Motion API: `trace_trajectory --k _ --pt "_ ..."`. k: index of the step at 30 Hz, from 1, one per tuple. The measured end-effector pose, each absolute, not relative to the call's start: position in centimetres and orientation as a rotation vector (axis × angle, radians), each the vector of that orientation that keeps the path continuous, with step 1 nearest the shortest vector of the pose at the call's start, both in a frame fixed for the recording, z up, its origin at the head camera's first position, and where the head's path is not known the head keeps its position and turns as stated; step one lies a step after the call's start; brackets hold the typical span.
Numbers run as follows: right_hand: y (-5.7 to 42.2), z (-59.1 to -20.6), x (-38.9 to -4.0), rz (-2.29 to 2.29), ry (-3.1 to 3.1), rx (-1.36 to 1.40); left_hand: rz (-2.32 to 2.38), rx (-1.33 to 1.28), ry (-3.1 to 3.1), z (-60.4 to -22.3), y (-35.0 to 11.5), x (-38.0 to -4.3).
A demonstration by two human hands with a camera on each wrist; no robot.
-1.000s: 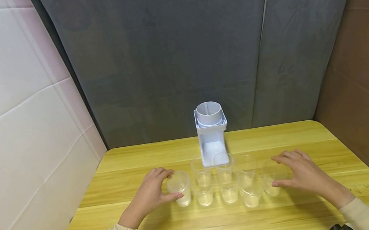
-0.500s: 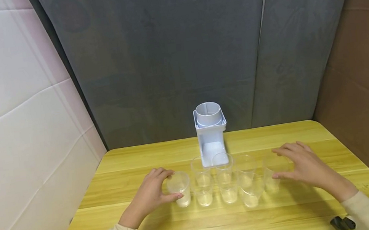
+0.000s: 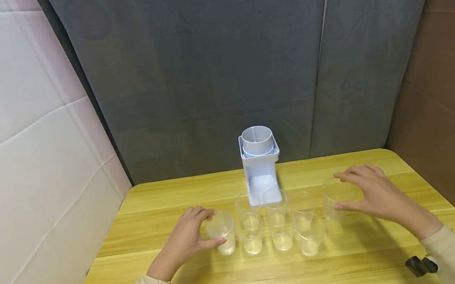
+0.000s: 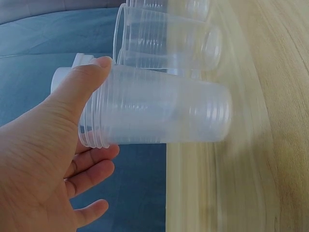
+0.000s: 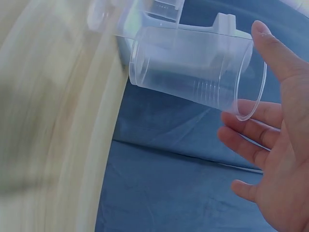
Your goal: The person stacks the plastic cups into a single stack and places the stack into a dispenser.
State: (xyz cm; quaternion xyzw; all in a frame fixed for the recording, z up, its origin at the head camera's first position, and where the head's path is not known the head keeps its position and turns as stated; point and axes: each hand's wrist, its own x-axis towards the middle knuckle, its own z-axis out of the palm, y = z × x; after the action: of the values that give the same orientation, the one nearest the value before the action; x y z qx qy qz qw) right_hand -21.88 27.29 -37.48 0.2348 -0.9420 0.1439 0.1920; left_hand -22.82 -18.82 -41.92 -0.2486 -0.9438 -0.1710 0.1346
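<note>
On the left, my left hand (image 3: 182, 242) holds a small stack of nested clear plastic cups (image 4: 159, 108) near the rims, thumb on one side and fingers on the other. The stack stands upright on the wooden table. My right hand (image 3: 372, 195) grips a single clear plastic cup (image 5: 188, 67) around its rim, above the table at the right end of the row. Between the hands stand more clear cups: one (image 3: 252, 240) beside the left stack, another (image 3: 282, 234) in the middle, and one (image 3: 309, 241) toward the right.
Behind the cups, a pale blue-white plastic stand (image 3: 260, 161) with a round tube on top stands near the middle back. The wooden table (image 3: 244, 282) ends at a dark grey cloth wall (image 3: 202, 78). White cloth hangs at the left, brown cloth at the right.
My right hand has moved up and away from me with its cup, out of line with the row. The left hand and the other cups stay in place.
</note>
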Motion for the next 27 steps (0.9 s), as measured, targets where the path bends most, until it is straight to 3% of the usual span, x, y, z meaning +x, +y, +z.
trace_trajectory --k 27 --pt "26.6 -34.7 -22.2 0.385 -2.593 0.704 -0.507 -0.724 -2.785 -41.6 -18.7 -22.8"
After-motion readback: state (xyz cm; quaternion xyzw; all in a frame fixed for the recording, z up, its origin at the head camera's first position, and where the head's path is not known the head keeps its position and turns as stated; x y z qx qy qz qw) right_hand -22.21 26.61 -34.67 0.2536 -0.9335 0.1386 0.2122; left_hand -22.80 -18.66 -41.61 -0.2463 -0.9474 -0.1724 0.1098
